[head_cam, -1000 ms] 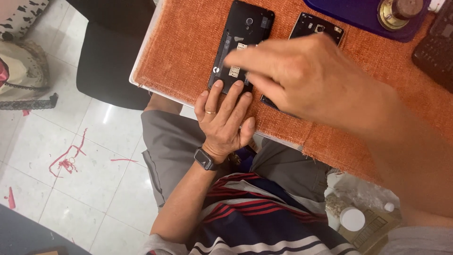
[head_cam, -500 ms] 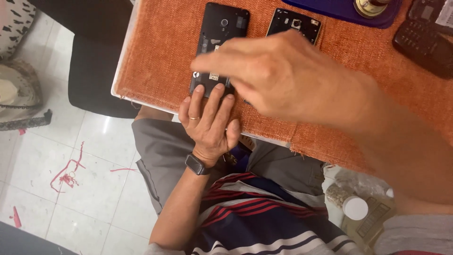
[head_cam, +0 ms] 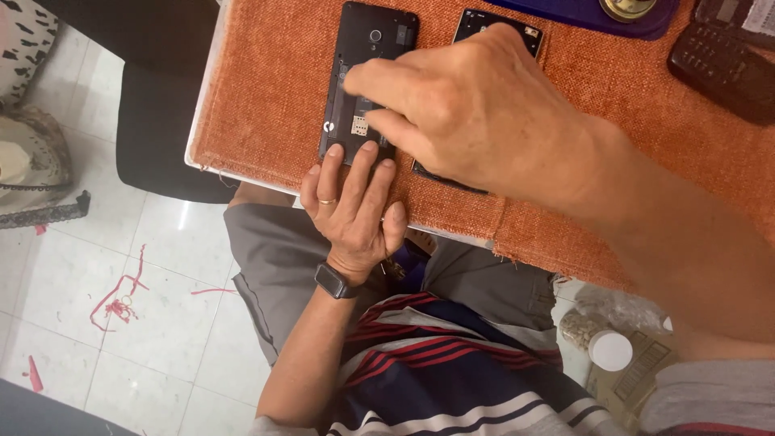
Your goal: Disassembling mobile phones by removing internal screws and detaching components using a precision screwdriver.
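A black phone point(head_cam: 375, 36) with its back cover off lies on an orange cloth point(head_cam: 266, 105) at the table's near edge. My left hand point(head_cam: 351, 210), with a ring and a dark wristband, lies flat with its fingertips pressing on the phone's lower end. My right hand point(head_cam: 484, 113) reaches in from the right. Its index finger and thumb touch the phone's open inside, and whether they pinch a small part is hidden. A second black phone piece point(head_cam: 476, 20) lies right of the phone, mostly under my right hand.
A purple tray point(head_cam: 581, 12) and a black keypad device point(head_cam: 718, 56) sit at the table's far right. A black chair point(head_cam: 153, 137) stands left of the table on a tiled floor with red marks point(head_cam: 121, 299). A white-capped container point(head_cam: 611, 349) sits lower right.
My right hand's fingertips have moved a little up the phone's open back. My left hand stays on the phone's lower end. The view has shifted.
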